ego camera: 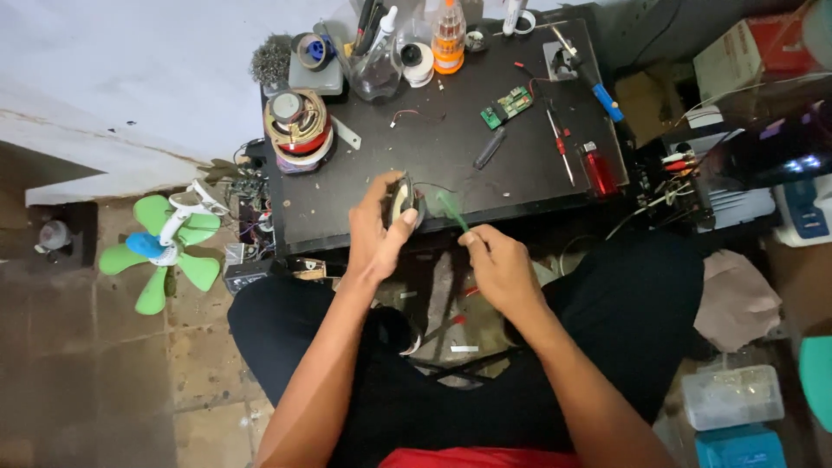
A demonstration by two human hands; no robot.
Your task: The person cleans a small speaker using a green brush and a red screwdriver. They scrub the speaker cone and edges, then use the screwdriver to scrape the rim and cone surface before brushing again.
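Note:
My left hand (pixel 379 232) grips a small round speaker (pixel 402 203) held on edge over the near edge of a low black table (pixel 451 147). My right hand (pixel 498 264) pinches a thin tool with a green translucent handle (pixel 452 211), its tip pointing at the speaker. Thin wires run from the speaker toward the table. I sit on the floor with my legs in black trousers around the table's front.
On the table lie a large speaker (pixel 297 130), a green circuit board (pixel 507 106), a red lighter (pixel 600 170), screwdrivers (pixel 559 143), a clear bottle (pixel 375 65) and an orange bottle (pixel 448 39). A green fan (pixel 165 247) lies on the floor at left. Boxes and wired gear crowd the right.

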